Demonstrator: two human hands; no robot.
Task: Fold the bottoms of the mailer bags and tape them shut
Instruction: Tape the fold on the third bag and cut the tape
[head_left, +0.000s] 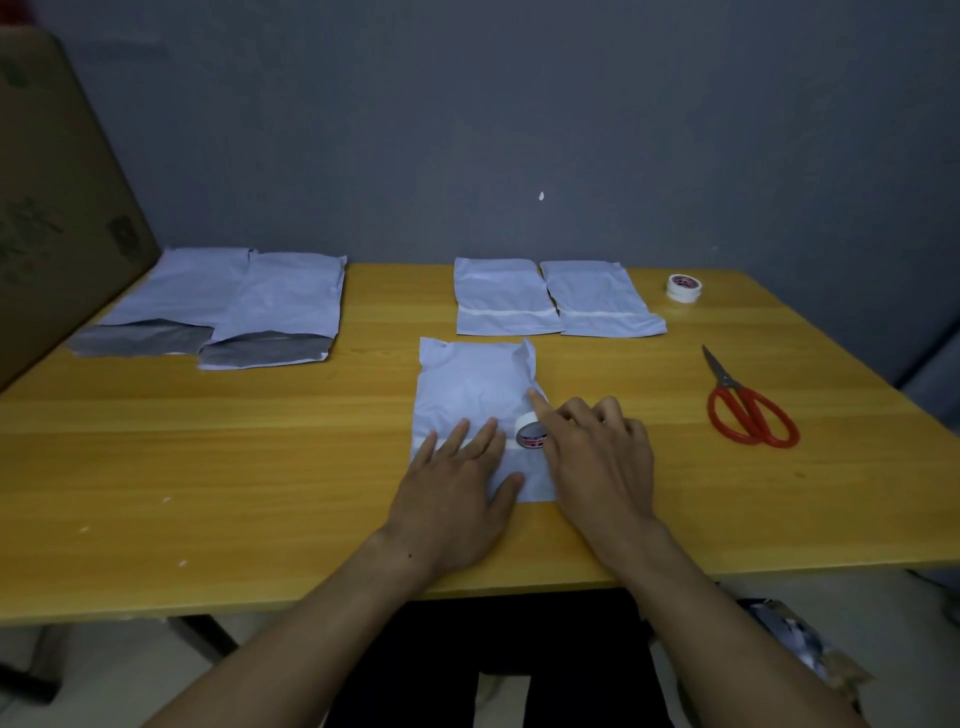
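A white mailer bag (470, 382) lies in front of me on the wooden table (260, 467), its near end folded over. My left hand (457, 488) presses flat on the fold, fingers spread. My right hand (597, 457) holds a roll of white tape (530, 430) upright on the bag, index finger stretched out over it. A strip of tape runs across the fold under my left fingers. Two bags with taped folds (506, 304) (600, 306) lie side by side behind it. Two bags with grey open ends (171, 306) (283, 317) lie at the far left.
Red-handled scissors (748, 410) lie to the right. A second tape roll (684, 287) stands at the far right by the wall. A large cardboard box (57, 208) leans at the left edge. A grey wall closes the back of the table.
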